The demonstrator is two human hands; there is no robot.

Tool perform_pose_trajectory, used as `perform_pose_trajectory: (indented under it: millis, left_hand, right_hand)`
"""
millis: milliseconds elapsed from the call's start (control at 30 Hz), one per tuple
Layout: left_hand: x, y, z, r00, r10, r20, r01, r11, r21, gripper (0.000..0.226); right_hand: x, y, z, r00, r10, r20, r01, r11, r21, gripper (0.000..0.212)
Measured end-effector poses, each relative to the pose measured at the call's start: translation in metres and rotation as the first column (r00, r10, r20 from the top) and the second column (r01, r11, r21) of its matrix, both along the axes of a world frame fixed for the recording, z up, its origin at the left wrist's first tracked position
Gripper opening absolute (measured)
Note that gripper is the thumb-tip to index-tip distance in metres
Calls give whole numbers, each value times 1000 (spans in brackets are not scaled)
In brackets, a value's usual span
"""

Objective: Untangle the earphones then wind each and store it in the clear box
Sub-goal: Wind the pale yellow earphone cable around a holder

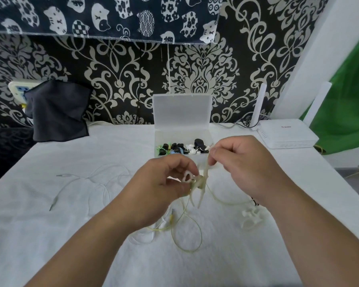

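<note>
white earphone cables (85, 178) sprawling over the left side, open clear box (182, 112) sitting dead ahead, router (286, 133) crowding the far right

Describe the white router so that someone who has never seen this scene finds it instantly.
Start at the white-covered table. At its far right corner, right of the clear box, lies the router: flat, opaque white, with two upright antennas.

A dark grey cloth (58, 112) is hanging at the white desk's (50, 235) back left; a white router (286, 134) is sitting back right, beside a green sheet (344, 104).
</note>
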State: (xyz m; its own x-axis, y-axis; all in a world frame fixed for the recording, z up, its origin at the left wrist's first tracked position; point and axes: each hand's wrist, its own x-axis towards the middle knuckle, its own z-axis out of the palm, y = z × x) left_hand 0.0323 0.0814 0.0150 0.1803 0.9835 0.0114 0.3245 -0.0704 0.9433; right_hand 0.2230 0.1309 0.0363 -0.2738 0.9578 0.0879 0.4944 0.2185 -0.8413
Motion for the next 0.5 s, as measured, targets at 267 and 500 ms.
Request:
perform_pose_trajectory:
  millis: [267,500]
  left_hand:
    - [-5,7,-6,860,23,510,-30,1000,6,22]
    - [-2,7,-7,871,244,427,-244,968,-55,21]
  right_hand:
    - [-3,3,-15,995,71,67,-56,976,-212,29]
    - [-13,-9,-12,936,351,-16,-326,851,-411,33]
